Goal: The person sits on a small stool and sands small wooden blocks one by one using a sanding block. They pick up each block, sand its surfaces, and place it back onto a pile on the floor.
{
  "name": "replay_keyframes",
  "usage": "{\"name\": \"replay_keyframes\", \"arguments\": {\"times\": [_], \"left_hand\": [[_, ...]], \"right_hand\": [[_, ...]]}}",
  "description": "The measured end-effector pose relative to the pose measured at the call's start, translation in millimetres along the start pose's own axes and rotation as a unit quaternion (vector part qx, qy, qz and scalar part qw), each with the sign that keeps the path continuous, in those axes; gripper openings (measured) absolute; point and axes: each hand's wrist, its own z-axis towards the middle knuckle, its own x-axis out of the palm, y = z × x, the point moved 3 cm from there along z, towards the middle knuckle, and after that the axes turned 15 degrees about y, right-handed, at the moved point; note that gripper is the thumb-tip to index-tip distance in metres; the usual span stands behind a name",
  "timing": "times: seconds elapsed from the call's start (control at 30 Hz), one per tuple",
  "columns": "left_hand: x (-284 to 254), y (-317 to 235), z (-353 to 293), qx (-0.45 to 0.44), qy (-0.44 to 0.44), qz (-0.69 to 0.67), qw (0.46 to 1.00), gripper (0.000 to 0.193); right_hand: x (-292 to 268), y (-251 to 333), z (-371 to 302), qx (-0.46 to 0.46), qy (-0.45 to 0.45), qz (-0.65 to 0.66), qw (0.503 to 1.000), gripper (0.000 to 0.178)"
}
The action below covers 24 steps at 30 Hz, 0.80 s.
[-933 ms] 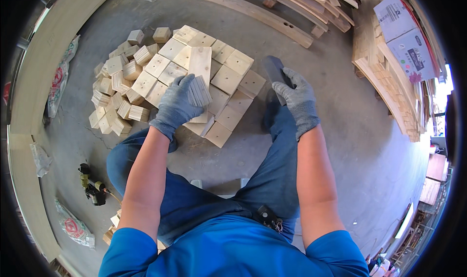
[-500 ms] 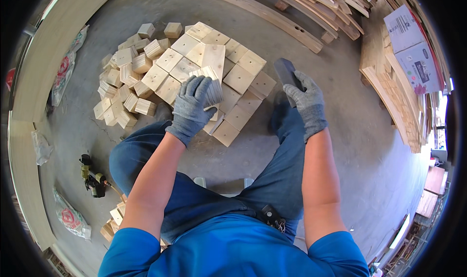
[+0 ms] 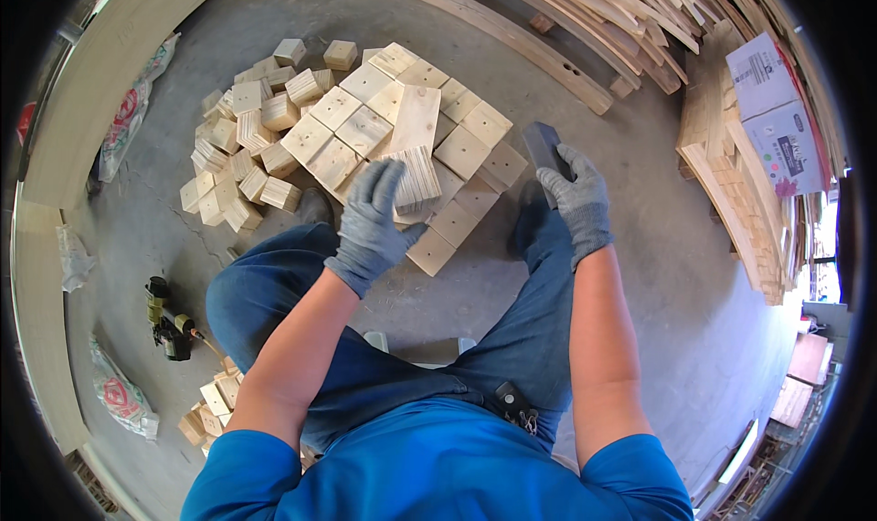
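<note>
My right hand (image 3: 575, 195), in a grey knit glove, is closed around the lower end of a dark grey rectangular block (image 3: 541, 144), like a sanding block, held right of the wood stack. My gloved left hand (image 3: 373, 224) is open, fingers stretched and thumb apart. It hovers at the left side of a loose wooden block (image 3: 418, 181) with striped grain; whether the fingertips touch it I cannot tell. That block rests by the near end of a short flat board (image 3: 416, 119). Both lie on a stack of square wooden blocks (image 3: 365, 131), many with a small hole in the top.
A loose heap of wooden blocks (image 3: 251, 132) lies left of the stack. A nail gun (image 3: 169, 320) with a hose sits on the floor at left, near more blocks (image 3: 219, 398). Long timbers (image 3: 493, 27) lie at the back; a cardboard box (image 3: 776, 114) stands on wood at right.
My left hand has let go of the striped wooden block, drawn back slightly toward me and opened. The view has shifted slightly. My right hand keeps its hold on the dark grey block.
</note>
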Motion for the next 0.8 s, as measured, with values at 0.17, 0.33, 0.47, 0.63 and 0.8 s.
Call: {"name": "replay_keyframes", "arguments": {"times": [0.17, 0.33, 0.47, 0.63, 0.8], "left_hand": [[0.0, 45.8, 6.7, -0.182, 0.079, -0.13, 0.971, 0.139], [34.8, 65.3, 7.7, -0.21, 0.144, -0.212, 0.944, 0.145], [56.7, 77.6, 6.9, -0.156, 0.112, -0.255, 0.948, 0.145], [74.7, 83.1, 12.6, -0.126, 0.048, -0.294, 0.946, 0.131], [72.5, 84.2, 13.0, -0.13, 0.064, -0.27, 0.952, 0.125]], "right_hand": [[12.7, 22.3, -14.8, -0.035, -0.022, -0.058, 0.997, 0.06], [66.1, 56.7, -46.5, -0.133, 0.009, -0.071, 0.988, 0.062], [103.7, 97.1, -69.6, -0.182, 0.055, -0.159, 0.969, 0.063], [132.5, 110.2, -76.0, -0.183, 0.101, -0.252, 0.945, 0.063], [144.2, 117.3, -39.3, -0.178, 0.069, -0.281, 0.94, 0.062]]}}
